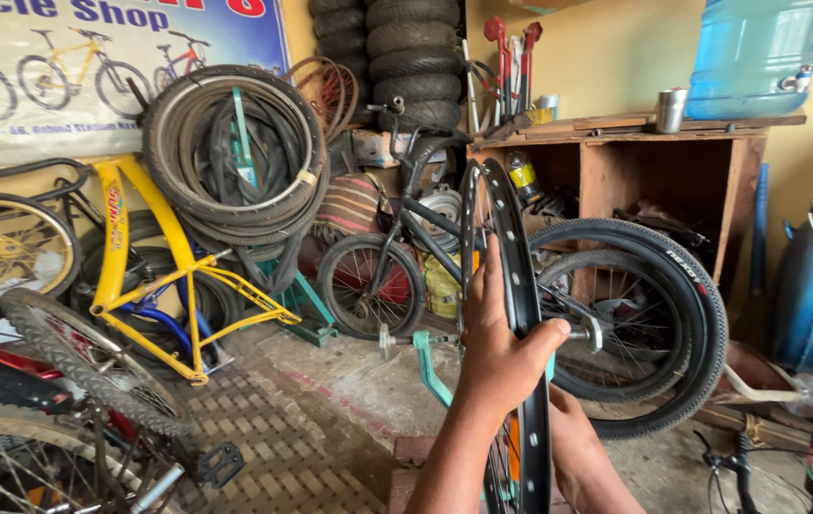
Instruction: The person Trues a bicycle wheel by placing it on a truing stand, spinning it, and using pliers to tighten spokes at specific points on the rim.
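In front of the wooden shelf [673,152], the left hand [501,357] clasps a bare black wheel rim [520,286] upright, right hand [573,433] steadying it lower, its grip unclear, no tyre fitted.

Counts, approx.: 2 hands – left hand [501,357] and right hand [573,438]. 1 bare rim [520,286]. 1 yellow frame [154,276]. 1 small black bike [397,257]. 1 loose tyre [658,324]. 1 water jug [758,52]. 1 metal cup [671,109]. 1 wall poster [92,57]. 1 tyre stack [411,57]; tyres inside hard to count.
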